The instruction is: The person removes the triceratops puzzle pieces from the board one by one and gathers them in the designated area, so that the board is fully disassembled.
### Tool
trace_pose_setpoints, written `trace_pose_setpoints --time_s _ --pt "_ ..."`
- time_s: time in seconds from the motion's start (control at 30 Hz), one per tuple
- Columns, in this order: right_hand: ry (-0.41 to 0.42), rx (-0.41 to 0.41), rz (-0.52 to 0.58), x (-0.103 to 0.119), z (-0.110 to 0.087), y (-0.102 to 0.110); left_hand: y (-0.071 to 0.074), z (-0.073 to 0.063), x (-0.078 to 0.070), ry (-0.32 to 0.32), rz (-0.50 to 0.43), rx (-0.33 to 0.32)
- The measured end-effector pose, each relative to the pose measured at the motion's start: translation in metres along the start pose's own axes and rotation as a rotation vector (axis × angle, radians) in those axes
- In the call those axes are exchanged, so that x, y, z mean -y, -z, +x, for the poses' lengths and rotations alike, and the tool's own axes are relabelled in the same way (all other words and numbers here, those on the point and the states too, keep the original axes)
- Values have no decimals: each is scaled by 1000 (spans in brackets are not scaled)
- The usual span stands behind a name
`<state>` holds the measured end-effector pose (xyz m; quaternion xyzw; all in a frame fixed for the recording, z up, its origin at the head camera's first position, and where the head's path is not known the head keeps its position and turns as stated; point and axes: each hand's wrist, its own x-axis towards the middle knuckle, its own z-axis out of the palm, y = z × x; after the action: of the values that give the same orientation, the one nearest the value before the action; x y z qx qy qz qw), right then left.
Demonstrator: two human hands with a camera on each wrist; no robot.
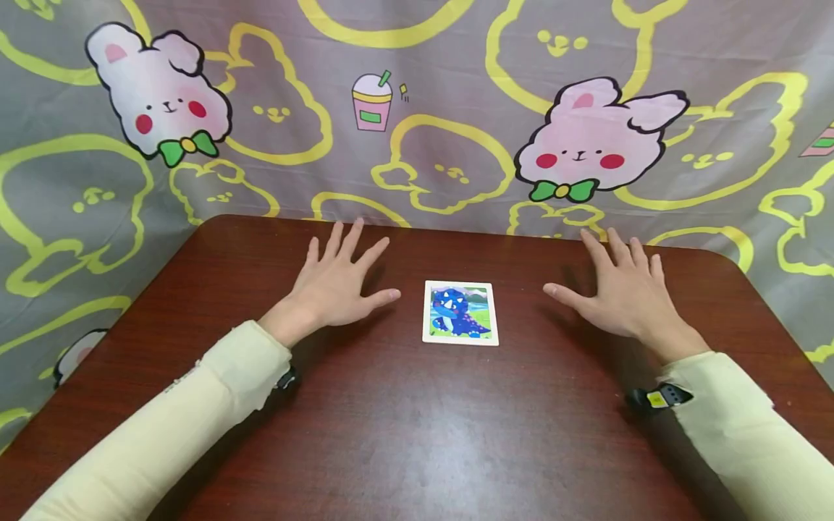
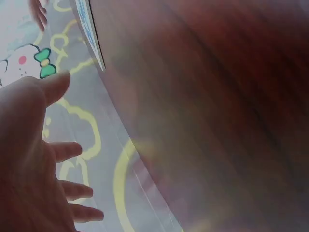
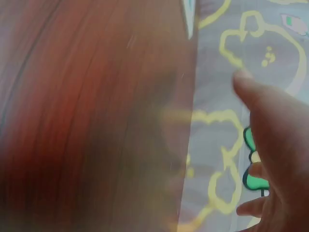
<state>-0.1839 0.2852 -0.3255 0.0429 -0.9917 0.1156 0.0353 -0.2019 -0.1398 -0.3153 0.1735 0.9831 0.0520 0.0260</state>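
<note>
A small square picture with a white border point(image 1: 460, 313) lies on the table between the two hands; it shows a blue horned dinosaur on grass. To its left, my left hand point(image 1: 342, 282) is spread with fingers straight, holding nothing. On the other side my right hand point(image 1: 622, 289) is spread the same way, thumb toward the picture, also holding nothing. Both hands are apart from the picture. In the left wrist view the picture point(image 2: 90, 34) appears as a thin slanted strip, and in the right wrist view only one corner of the picture point(image 3: 189, 19) shows.
The dark red-brown wooden table point(image 1: 417, 420) has rounded far corners. Right behind its far edge hangs a grey cloth point(image 1: 449, 94) printed with yellow outlines and white rabbits. Dark straps with small devices point(image 1: 661, 398) sit at the wrists.
</note>
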Motion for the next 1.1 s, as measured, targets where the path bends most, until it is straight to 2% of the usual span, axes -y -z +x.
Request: trace_pose_setpoints --time_s 0.13,0.33,0.47,0.63,0.87,1.1 --pt "38 -14 80 18 5 -4 -1 -3 -10 -47 -25 28" --pt "39 26 218 51 12 -12 -4 -8 -25 -108 -76 67" --pt "65 43 296 72 17 -18 -9 -11 -35 -164 -92 85" --pt "103 70 392 95 23 -28 -13 -12 -45 -217 -95 141" --pt "174 105 488 120 29 -41 -14 -12 -54 -264 -111 195" --pt "207 189 549 134 35 -53 -14 -13 -58 -262 -127 220"
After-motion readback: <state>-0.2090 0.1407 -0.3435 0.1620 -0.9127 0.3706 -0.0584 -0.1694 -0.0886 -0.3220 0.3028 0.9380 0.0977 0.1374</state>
